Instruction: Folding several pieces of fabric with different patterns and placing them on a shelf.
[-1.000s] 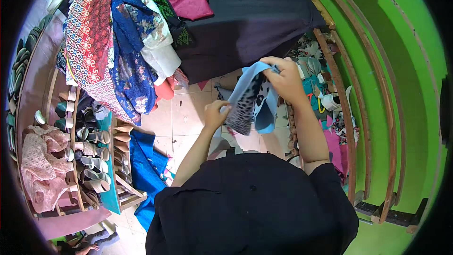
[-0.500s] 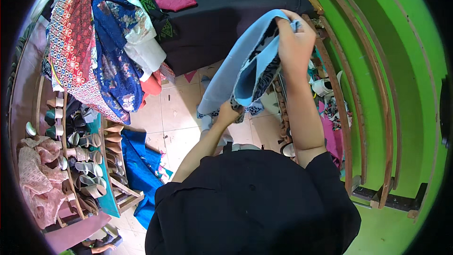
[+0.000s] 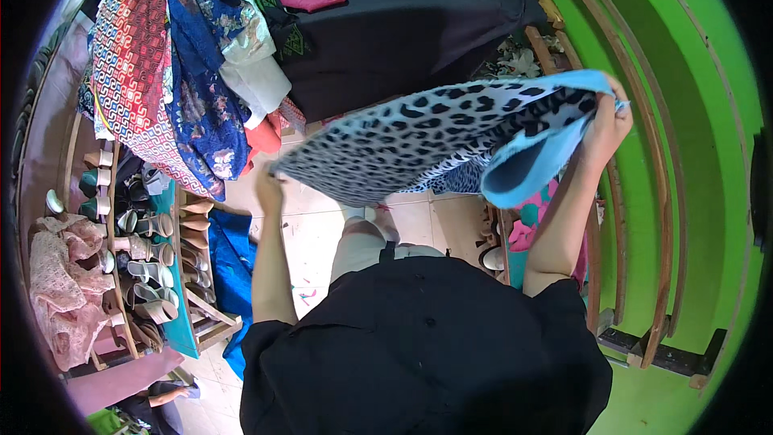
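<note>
A leopard-print cloth (image 3: 403, 141), black spots on pale grey-blue with a plain light blue back, hangs stretched between my two hands. My right hand (image 3: 609, 122), out to the right, is closed on its upper corner. At the other end, my left hand (image 3: 270, 189) pinches the cloth's left corner; its fingertips are small and partly blurred. Near my right hand, part of the fabric curls over and shows the plain blue side. Below its lower edge, the tiled floor (image 3: 310, 229) and my legs show.
A black-covered surface (image 3: 419, 12) spans the far side, with a pile of patterned fabrics (image 3: 201, 64) at its left. Racks of shoes (image 3: 153, 266) stand on the left beside a blue cloth (image 3: 232, 262). Wooden rails (image 3: 644, 137) run along the green wall at right. Another person (image 3: 157, 403) shows at lower left.
My hands have moved apart, the left one leftward and the right one right and down. The cloth has gone from bunched to spread, turning its spotted side into view.
</note>
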Available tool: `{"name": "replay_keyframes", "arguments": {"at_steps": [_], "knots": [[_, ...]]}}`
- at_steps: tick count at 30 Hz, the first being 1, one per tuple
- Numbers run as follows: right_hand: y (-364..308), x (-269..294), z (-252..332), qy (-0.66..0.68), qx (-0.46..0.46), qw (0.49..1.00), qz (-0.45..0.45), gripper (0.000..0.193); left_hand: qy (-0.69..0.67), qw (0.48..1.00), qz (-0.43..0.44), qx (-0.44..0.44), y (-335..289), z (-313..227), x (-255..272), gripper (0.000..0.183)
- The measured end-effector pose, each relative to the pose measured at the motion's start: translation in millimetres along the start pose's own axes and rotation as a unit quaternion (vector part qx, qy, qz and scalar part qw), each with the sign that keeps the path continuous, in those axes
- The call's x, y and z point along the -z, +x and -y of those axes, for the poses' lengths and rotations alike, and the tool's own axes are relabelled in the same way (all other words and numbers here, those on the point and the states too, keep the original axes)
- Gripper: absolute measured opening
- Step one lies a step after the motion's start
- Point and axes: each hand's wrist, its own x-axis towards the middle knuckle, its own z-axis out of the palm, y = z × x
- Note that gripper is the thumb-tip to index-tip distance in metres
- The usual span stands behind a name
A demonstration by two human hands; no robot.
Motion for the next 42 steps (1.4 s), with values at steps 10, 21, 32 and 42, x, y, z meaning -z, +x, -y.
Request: {"name": "replay_keyframes", "arguments": {"at_steps": [10,21,32,42], "knots": [[7,74,13,0.38,0.081,0.868,0.31,0.022,-0.311,0.876,-0.301,-0.214,139,-99,131,0.014],[-40,-82,-26,0.225,-0.231,0.895,0.31,0.009,-0.287,0.906,0.186,-0.25,58,-275,-56,0.02],[-98,-127,-28,0.308,-0.294,0.779,0.46,0.011,-0.246,0.904,0.259,-0.233,17,-302,-55,0.02],[-107,-138,-32,0.215,-0.128,0.886,0.391,0.022,-0.205,0.896,0.35,-0.178,33,-294,-57,0.019]]}}
